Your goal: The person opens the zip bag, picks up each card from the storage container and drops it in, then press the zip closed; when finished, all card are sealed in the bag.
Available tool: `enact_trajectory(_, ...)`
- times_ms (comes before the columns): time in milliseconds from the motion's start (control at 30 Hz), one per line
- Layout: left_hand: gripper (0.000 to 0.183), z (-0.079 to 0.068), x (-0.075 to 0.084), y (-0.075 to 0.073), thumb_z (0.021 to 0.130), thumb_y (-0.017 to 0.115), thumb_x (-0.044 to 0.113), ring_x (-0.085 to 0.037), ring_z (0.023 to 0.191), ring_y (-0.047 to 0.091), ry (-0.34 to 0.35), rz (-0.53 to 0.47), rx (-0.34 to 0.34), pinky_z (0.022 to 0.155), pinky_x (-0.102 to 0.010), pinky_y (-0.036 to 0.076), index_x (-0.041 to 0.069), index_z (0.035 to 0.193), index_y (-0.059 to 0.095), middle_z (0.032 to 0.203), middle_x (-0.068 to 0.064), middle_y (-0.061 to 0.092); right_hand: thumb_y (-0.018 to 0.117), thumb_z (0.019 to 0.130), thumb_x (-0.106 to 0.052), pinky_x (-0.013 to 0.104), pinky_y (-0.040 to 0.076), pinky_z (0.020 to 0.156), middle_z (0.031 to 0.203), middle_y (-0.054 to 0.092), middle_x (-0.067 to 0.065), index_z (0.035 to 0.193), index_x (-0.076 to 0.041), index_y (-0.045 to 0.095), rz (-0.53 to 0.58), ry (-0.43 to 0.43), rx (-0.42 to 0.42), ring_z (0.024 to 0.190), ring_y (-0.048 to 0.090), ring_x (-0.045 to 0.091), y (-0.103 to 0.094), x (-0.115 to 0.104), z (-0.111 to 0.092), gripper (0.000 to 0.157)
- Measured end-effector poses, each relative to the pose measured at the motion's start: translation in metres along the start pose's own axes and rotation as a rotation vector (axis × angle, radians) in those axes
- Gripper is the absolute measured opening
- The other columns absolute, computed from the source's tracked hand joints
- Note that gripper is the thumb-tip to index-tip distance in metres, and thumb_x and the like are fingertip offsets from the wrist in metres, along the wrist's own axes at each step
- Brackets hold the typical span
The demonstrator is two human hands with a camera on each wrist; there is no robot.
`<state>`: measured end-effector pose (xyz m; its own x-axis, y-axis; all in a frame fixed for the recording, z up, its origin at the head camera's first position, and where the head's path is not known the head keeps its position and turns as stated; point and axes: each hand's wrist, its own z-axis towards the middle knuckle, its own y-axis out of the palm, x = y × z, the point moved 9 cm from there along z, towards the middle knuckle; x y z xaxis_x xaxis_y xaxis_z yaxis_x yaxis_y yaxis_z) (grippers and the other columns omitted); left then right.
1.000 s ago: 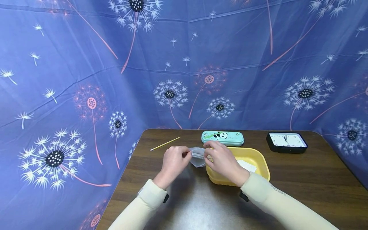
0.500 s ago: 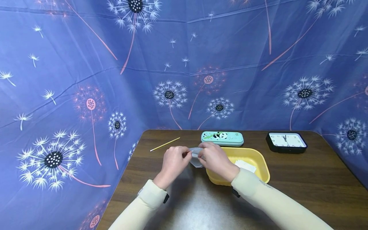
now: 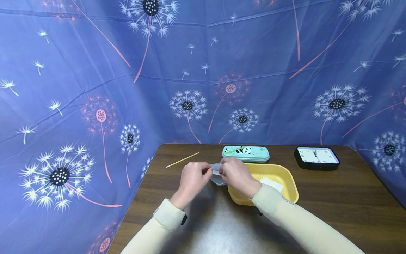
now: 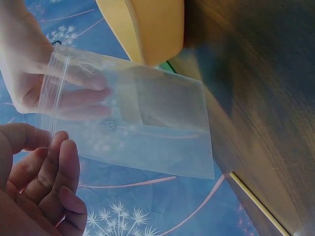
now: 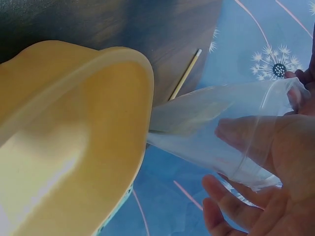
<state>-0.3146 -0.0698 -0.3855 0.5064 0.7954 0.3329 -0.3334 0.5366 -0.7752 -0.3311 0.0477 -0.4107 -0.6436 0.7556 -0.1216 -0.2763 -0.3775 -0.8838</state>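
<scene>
Clear, rectangular plastic zip bag (image 4: 152,152), mouth edge pinched by the left hand (image 4: 39,184); the right hand (image 3: 239,176) overlaps it, grip unclear from here.

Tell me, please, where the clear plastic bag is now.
In the head view, the clear plastic bag is between the left hand, which pinches it, and the right hand, at the left end of the yellow tub.

A see-through plastic zip bag (image 4: 147,155) stretches between the left grip (image 3: 194,179) and the right grip (image 3: 239,175), both holding its zip edge. A flat greyish rectangle (image 4: 170,101) shows through the film.
</scene>
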Motion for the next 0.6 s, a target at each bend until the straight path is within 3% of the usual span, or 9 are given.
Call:
enact_trajectory(300, 0.01, -0.001, 0.003, -0.001, 0.088, 0.076, 0.014, -0.002, 0.052, 0.048, 0.002, -0.003, 0.001, 0.05, -0.026, 0.039, 0.019, 0.079, 0.079, 0.061, 0.015, 0.058, 0.084, 0.081, -0.006, 0.045, 0.057, 0.077, 0.099, 0.071, 0.007, 0.077, -0.013, 0.081, 0.005, -0.012, 0.01, 0.092, 0.068, 0.028, -0.005, -0.001, -0.004, 0.009)
enact_trajectory(600, 0.01, -0.002, 0.002, -0.004, 0.087, 0.076, 0.012, -0.002, 0.052, 0.049, 0.01, -0.004, 0.014, 0.051, -0.026, 0.039, 0.018, 0.08, 0.079, 0.062, 0.014, 0.059, 0.08, 0.082, -0.006, 0.043, 0.055, 0.08, 0.101, 0.07, 0.003, 0.081, -0.015, 0.08, 0.027, -0.042, 0.055, 0.092, 0.067, 0.025, -0.024, -0.007, -0.016, 0.009)
